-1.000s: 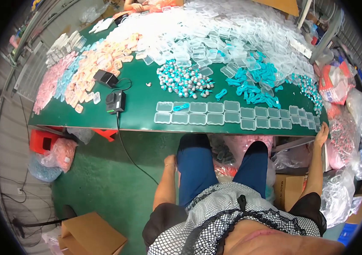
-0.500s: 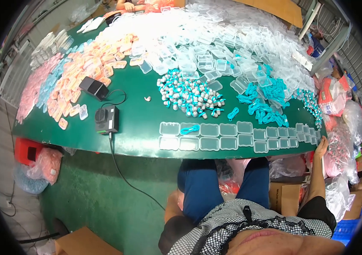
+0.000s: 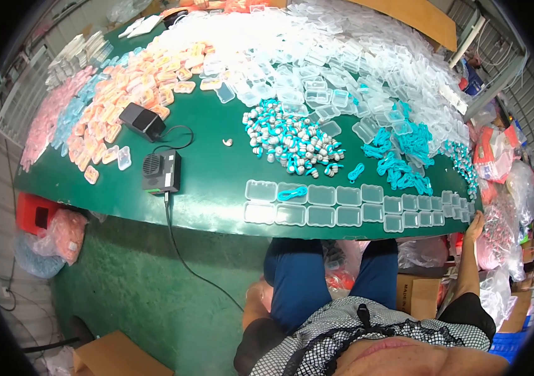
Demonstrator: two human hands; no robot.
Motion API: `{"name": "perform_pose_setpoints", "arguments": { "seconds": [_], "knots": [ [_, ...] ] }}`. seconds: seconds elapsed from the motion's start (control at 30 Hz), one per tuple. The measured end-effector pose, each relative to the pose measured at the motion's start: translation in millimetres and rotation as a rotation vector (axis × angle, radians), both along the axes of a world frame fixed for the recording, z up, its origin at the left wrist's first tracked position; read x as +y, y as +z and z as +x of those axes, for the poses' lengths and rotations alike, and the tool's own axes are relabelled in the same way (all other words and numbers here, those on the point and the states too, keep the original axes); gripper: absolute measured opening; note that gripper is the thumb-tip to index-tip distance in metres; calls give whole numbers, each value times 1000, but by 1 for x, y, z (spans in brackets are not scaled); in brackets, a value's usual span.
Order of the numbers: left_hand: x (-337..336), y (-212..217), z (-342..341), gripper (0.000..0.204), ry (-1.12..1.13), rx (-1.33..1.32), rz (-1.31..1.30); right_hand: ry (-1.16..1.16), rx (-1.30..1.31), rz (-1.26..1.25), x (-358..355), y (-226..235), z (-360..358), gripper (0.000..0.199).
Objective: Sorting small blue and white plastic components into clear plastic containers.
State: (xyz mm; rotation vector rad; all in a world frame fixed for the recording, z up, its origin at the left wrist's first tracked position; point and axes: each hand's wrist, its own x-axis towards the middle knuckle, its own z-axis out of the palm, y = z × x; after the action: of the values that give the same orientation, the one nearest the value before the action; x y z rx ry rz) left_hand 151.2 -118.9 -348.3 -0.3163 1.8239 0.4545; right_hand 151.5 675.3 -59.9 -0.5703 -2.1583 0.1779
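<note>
Since 1 s ago the view closed in on the green table (image 3: pixel 217 182); hands unmoved. Right hand (image 3: pixel 475 227), fingers together, rests on table edge at lower right, beside the rows of clear plastic hinged cases (image 3: pixel 336 205). Left hand (image 3: pixel 258 294) down by the knee, lower centre; fingers can't tell.

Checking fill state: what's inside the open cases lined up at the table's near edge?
One case holds a coiled teal cord; the other cases in both rows look empty, clear down to the green table. The small ones far right are too small to tell.
</note>
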Motion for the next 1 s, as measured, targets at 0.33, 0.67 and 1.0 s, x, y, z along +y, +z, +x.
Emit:
{"name": "perform_pose_setpoints", "arguments": {
  "seconds": [0.33,0.67,1.0],
  "knots": [
    [-42,-153,46,53,110,134,-64,32,-19,-19,-9,-15,-31,32],
    [-36,-190,34,41,-364,-135,-23,-24,-29,-15,-9,-5,-14,31],
    [-32,-93,54,43,208,600,324,5,-17,-8,-10,-11,-25,31]
  ]
}}
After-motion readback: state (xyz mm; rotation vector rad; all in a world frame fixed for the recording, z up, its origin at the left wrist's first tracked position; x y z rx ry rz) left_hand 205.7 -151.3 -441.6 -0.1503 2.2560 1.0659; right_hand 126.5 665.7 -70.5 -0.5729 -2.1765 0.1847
